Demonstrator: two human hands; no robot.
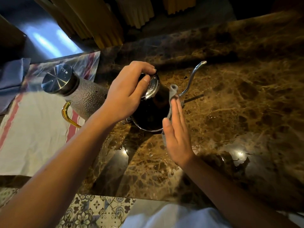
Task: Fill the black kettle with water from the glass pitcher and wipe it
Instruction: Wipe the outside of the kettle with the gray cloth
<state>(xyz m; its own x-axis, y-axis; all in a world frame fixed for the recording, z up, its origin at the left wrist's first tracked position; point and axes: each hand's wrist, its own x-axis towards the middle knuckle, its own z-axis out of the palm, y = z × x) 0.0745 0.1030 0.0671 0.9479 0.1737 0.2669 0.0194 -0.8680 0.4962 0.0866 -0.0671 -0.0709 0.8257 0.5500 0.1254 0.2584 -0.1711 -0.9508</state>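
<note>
The black kettle [150,112] stands on the brown marble counter [238,104], its thin silver gooseneck spout [192,76] curving up to the right. My left hand [126,94] grips the kettle's shiny lid [153,87] from above, fingers curled round it. My right hand [176,134] lies flat with straight fingers, pressing a grey cloth [172,94] against the kettle's right side. The glass pitcher [82,94], textured with a steel lid and an amber handle, stands to the left of the kettle, partly behind my left forearm.
A white towel with red stripes [32,137] lies under the pitcher on the left. A folded blue cloth [11,81] sits at the far left. Yellow pleated fabric [107,30] hangs behind the counter. Wet patches shine on the marble near its front edge [123,153].
</note>
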